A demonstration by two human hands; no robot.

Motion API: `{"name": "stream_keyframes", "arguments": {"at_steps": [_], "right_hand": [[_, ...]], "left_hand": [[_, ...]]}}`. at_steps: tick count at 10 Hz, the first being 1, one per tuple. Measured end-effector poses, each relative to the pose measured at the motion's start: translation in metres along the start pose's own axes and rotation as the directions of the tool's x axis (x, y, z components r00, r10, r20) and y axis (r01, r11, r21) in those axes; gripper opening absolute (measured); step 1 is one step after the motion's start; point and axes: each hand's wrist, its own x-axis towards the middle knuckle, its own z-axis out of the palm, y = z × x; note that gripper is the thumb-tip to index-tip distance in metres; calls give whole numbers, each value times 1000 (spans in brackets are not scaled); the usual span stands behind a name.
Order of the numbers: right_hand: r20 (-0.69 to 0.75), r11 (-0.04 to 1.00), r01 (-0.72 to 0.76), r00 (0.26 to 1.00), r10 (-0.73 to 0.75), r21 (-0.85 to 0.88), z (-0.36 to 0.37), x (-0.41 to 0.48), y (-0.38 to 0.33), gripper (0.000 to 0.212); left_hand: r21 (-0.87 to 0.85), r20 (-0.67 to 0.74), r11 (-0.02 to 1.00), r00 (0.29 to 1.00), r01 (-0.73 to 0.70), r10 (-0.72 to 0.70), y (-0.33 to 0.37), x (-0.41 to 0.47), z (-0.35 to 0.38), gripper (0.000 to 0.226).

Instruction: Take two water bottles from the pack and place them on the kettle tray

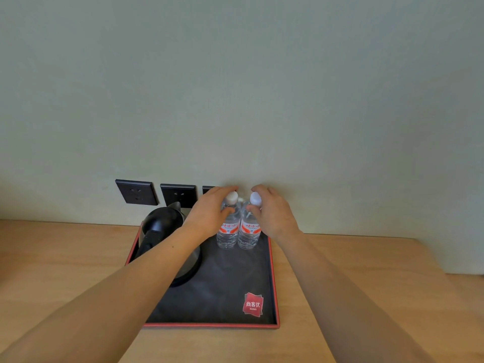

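Bottles upright, touching, at tray's (272, 284) 12 o'clock edge: left hand (209, 213) fingers wrap left bottle (228, 231) neck, right hand (272, 213) fingers clamp right bottle (248, 233). Kettle (162, 226) at 9 o'clock.

2 bottles (238, 231) side by side on tray (272, 284), kettle (159, 226) at left.

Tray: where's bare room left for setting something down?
The tray is free in front, between the kettle, both bottles and the red logo. The back is crowded: left hand and right hand grip the bottles.
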Motion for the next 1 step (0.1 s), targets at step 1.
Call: {"name": "stream_keyframes", "arguments": {"at_steps": [1], "right_hand": [[3, 997, -64, 998, 64, 37, -1, -10, -2, 47]], "left_hand": [[-54, 28, 998, 999, 21, -19, -2, -10, -4, 66]]}}
